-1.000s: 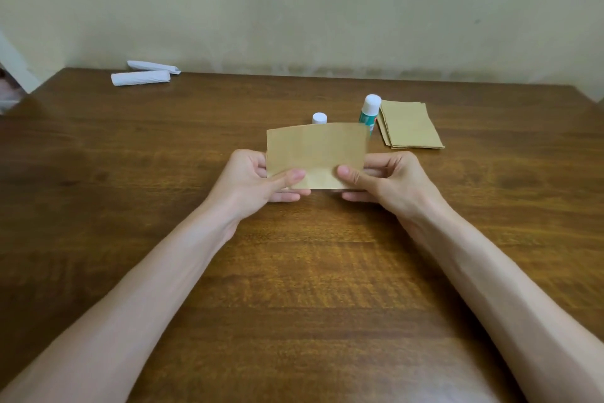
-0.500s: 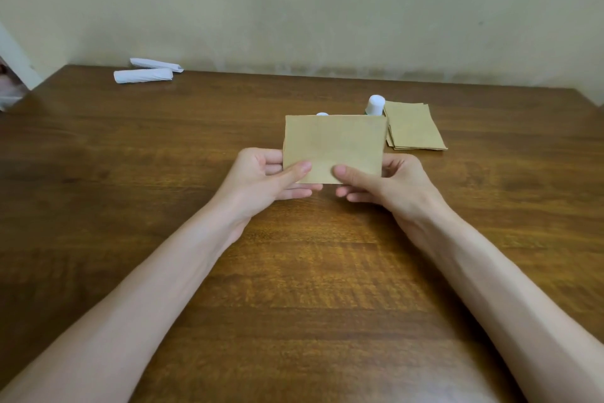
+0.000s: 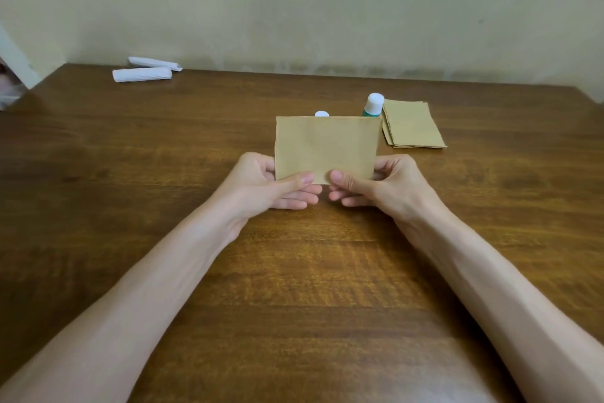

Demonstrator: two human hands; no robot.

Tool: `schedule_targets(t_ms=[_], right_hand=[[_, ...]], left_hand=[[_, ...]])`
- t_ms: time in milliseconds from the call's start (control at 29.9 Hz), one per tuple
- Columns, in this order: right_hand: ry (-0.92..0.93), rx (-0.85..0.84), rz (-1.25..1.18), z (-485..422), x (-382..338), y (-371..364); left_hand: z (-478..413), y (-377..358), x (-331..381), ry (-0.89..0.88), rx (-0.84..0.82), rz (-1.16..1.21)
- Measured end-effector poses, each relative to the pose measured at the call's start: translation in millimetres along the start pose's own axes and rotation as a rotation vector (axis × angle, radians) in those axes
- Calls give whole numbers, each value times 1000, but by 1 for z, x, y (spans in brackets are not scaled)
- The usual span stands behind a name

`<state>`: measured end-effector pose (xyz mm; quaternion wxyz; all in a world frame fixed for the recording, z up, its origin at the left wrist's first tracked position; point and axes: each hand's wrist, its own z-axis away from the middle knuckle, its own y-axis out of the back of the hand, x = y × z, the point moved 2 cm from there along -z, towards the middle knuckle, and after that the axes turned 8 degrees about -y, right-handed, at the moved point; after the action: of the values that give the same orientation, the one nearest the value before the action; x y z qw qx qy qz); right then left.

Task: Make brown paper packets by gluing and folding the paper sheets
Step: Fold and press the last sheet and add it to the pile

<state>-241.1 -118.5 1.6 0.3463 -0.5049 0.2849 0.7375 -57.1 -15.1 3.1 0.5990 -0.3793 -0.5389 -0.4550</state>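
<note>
A folded brown paper sheet [image 3: 325, 147] stands upright above the middle of the wooden table [image 3: 130, 173]. My left hand [image 3: 261, 187] pinches its lower left edge, thumb in front and fingers behind. My right hand [image 3: 384, 183] pinches its lower right edge the same way. Behind the sheet a glue stick [image 3: 372, 105] with a white cap and green body stands upright. A second white cap [image 3: 321, 114] just shows over the sheet's top edge. A stack of brown paper sheets [image 3: 413, 124] lies flat to the right of the glue stick.
Two white rolled papers [image 3: 143, 70] lie at the far left near the wall. A pale wall runs along the table's far edge. Something pale stands at the left frame edge [image 3: 8, 88].
The sheet has shifted slightly left and lower between my hands, so more of the glue stick shows above it. Both thumbs have moved closer together along the bottom edge.
</note>
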Motion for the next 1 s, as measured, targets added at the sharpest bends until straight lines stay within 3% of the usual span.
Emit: schedule_targets(t_ms=[468,1002], right_hand=[[-42,-21,-30,3,-7,15],[83,-36,4,5,-5,1]], left_hand=[[-2,8,4,-6,37,42],[0,-6,-2,-65,92,79]])
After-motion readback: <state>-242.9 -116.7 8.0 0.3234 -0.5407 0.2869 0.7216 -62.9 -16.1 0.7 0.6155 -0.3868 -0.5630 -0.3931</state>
